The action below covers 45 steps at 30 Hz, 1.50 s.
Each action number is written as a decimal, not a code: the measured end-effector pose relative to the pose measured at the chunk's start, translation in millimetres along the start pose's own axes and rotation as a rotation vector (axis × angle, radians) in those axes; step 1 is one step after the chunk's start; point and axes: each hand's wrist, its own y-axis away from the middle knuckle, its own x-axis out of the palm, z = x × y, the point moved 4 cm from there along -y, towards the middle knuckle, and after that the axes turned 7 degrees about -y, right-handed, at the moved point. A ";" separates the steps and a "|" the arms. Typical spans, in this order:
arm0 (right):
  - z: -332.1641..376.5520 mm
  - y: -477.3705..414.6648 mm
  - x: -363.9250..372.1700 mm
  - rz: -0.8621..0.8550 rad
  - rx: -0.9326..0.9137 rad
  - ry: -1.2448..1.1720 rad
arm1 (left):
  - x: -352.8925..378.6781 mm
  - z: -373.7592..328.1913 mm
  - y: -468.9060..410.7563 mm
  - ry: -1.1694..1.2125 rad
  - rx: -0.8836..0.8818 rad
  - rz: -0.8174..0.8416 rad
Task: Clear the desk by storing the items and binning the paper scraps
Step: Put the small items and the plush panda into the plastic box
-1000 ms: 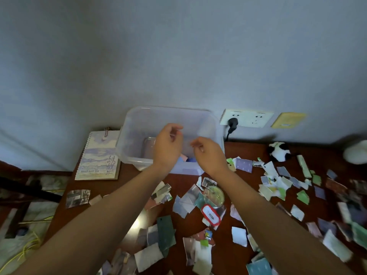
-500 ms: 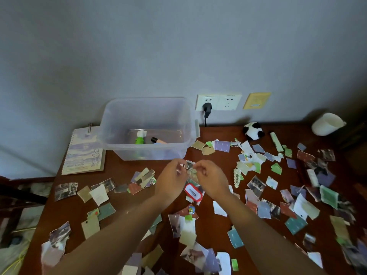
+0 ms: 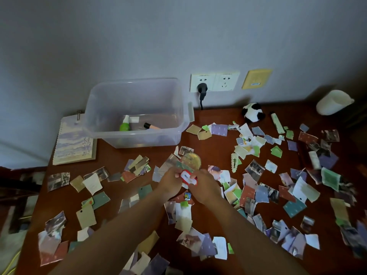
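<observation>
Torn paper scraps [image 3: 248, 149] lie all over the brown desk [image 3: 111, 157]. At the desk's middle my left hand [image 3: 168, 182] and my right hand [image 3: 207, 188] meet, fingers closed from both sides on a small red and white item [image 3: 187, 178]. Just behind it lies a round golden disc [image 3: 192, 160]. A clear plastic box [image 3: 103, 100] stands at the back by the wall, apart from my hands. Inside it are a green bottle [image 3: 125, 126] and a black-capped tube [image 3: 152, 127].
A spiral notebook [image 3: 74, 143] lies left of the box. A panda plush [image 3: 253, 112], a pearl hair clip [image 3: 235, 162] and a tipped white cup [image 3: 333, 102] are on the right side. A black plug [image 3: 202, 90] sits in the wall socket.
My hands drew back from the box to the desk's middle, held a small scrap above the red and white item, then dropped onto that item.
</observation>
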 end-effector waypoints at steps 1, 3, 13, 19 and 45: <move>0.1 -0.8 0.6 -0.033 0.005 0.021 | 0.6 1.1 -0.3 0.025 -0.032 0.001; -0.1 -4.4 3.8 -0.072 0.018 0.056 | 0.9 -2.2 -0.5 0.042 -0.014 0.009; -5.8 -16.0 16.6 -0.053 0.007 0.095 | 3.5 7.2 -8.0 0.014 -0.118 0.014; 4.5 -30.3 6.3 0.063 0.029 -0.293 | -11.0 1.6 -11.2 0.054 -0.111 -0.140; 21.8 -54.8 -13.3 0.041 0.067 -0.213 | -27.0 1.2 -27.3 0.311 -0.208 -0.178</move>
